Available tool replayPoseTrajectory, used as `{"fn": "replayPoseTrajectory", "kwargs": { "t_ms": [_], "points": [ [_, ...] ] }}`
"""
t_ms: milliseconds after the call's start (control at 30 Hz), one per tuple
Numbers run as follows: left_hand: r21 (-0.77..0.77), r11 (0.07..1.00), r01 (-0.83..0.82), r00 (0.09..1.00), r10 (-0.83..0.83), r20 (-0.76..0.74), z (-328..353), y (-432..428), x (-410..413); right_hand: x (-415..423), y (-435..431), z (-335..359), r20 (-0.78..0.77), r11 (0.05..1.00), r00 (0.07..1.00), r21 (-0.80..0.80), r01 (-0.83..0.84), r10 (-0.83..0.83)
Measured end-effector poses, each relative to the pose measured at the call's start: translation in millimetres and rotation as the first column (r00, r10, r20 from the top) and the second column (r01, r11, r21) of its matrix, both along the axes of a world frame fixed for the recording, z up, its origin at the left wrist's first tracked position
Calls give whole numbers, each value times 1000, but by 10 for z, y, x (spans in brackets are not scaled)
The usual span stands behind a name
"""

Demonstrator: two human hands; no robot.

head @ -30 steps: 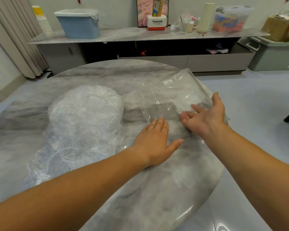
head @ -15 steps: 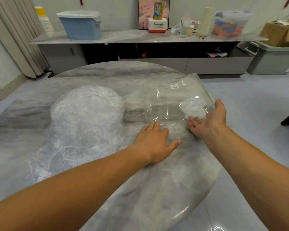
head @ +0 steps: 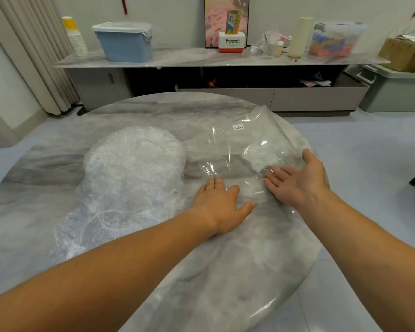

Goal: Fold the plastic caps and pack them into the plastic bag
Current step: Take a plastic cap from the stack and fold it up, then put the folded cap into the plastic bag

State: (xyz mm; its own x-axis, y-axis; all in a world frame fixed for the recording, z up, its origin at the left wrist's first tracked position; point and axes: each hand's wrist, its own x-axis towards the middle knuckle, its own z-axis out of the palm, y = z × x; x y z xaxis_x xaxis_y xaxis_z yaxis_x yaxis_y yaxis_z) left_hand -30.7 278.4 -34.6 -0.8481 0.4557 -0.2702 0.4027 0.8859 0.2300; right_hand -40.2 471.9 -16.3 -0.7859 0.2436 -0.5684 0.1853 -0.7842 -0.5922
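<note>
A clear plastic bag (head: 237,137) with a small white label lies flat on the right half of the round marble table (head: 153,271). A folded white plastic cap (head: 259,156) sits inside it near the right side. My left hand (head: 219,202) rests palm down on the bag's near edge, fingers spread. My right hand (head: 297,180) lies open, palm turned inward, at the bag's near right edge with its fingertips touching the bag just below the folded cap. A heap of loose translucent plastic caps (head: 132,178) covers the table's left side.
The table's right edge runs just past my right hand, with floor beyond. A long marble sideboard (head: 201,59) at the back carries a blue tub (head: 124,43), paper cups, boxes and a roll. A grey bin (head: 398,89) stands at the far right.
A folded cap has appeared inside the bag. My right hand has drawn back from the bag's opening to its near right edge. My left hand has stayed pressing the bag.
</note>
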Motion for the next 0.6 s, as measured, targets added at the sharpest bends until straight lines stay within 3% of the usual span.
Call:
{"fn": "replayPoseTrajectory", "kwargs": {
  "t_ms": [100, 233, 433, 600],
  "points": [
    [21, 1000, -7, 1000, 7, 3, -5, -45, -18, -9, -24, -3, 21, 999, 1000, 46, -13, 12],
    [97, 995, -22, 999, 25, -29, 29, -68, 5, 72, -104, 108, 63, 975, 998, 221, -27, 14],
    [277, 960, -51, 995, 74, -71, 346, -280, 189, 352, -236, 308, 135, 887, 989, 447, -114, 59],
    [435, 892, -123, 985, 162, -55, 571, -807, 543, 630, -668, 634, 41, 791, 984, 590, -162, 171]
  ]
}}
